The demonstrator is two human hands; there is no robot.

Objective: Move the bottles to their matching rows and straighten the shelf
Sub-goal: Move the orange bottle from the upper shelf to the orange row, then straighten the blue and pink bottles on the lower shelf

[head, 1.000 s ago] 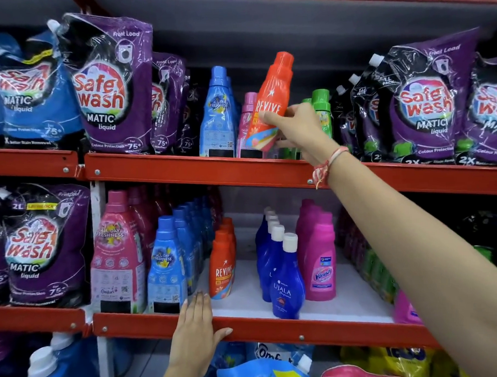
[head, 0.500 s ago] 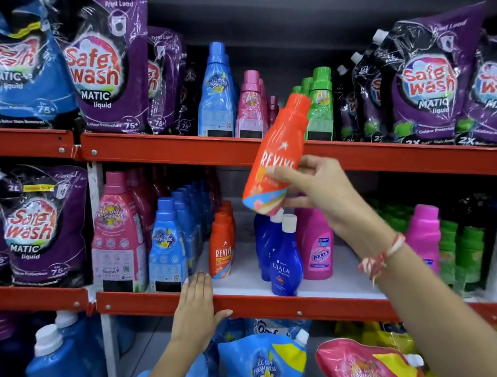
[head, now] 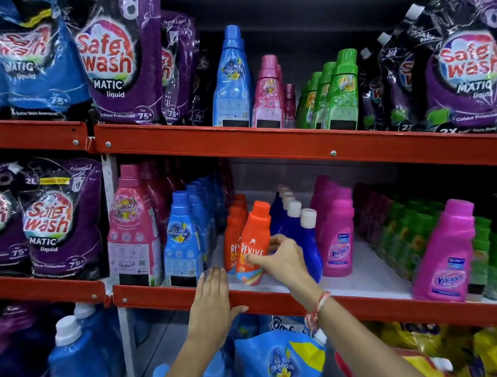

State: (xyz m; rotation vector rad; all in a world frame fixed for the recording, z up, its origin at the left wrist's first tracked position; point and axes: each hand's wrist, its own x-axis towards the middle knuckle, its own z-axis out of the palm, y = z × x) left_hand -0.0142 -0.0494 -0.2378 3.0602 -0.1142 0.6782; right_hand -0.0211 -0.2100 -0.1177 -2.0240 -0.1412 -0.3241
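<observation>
My right hand (head: 283, 258) grips an orange Revive bottle (head: 254, 242), tilted slightly, its base near the white floor of the middle shelf. It is at the front of the row of orange Revive bottles (head: 234, 234). My left hand (head: 213, 296) rests flat on the red front rail of the middle shelf (head: 375, 308), fingers together, holding nothing. A lone pink Vanish bottle (head: 445, 253) stands at the shelf front before the green bottles (head: 489, 252).
Beside the orange row stand blue bottles (head: 184, 242), dark blue white-capped bottles (head: 300, 231) and pink Vanish bottles (head: 336, 233). The upper shelf (head: 268, 143) holds blue, pink and green bottles between purple Safewash pouches (head: 116, 63). Pouches fill the bottom level.
My right hand brought the orange Revive bottle down from the upper shelf to the front of the orange row on the middle shelf. My left hand stayed on the rail.
</observation>
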